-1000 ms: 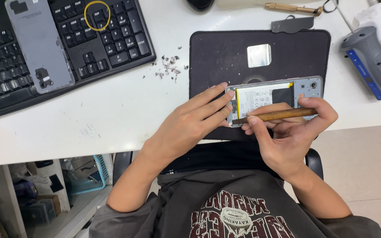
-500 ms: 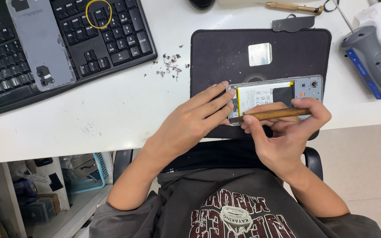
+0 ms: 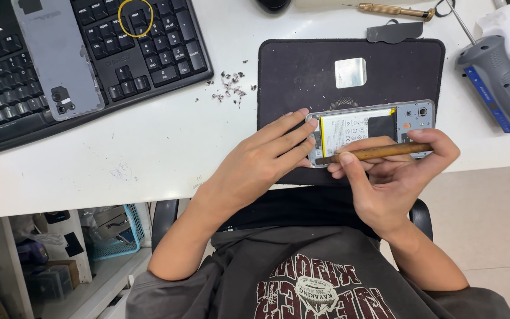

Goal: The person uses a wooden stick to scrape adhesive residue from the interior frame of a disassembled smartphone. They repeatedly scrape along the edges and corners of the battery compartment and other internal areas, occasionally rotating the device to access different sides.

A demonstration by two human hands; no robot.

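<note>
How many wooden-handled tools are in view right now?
2. One wooden-handled tool is held in the right hand, lying across the opened phone that the left hand steadies. A second screwdriver lies at the desk's far edge. Others may be out of frame.

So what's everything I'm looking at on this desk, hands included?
opened phone: 1, back off, pale battery showing, on the mat
wooden-handled tool: 1, brown, lying across the phone
mat: 1, black, centre of the white desk
phone back cover: 1, grey, on the keyboard
keyboard: 1, black, upper left
rubber band: 1, yellow, on the keys
small debris: a scatter, dark, left of the mat
electric screwdriver: 1, grey and blue, far right
screwdriver: 1, wooden handle, top edge
left hand: fingers steadying the phone's end
right hand: gripping the tool
</note>
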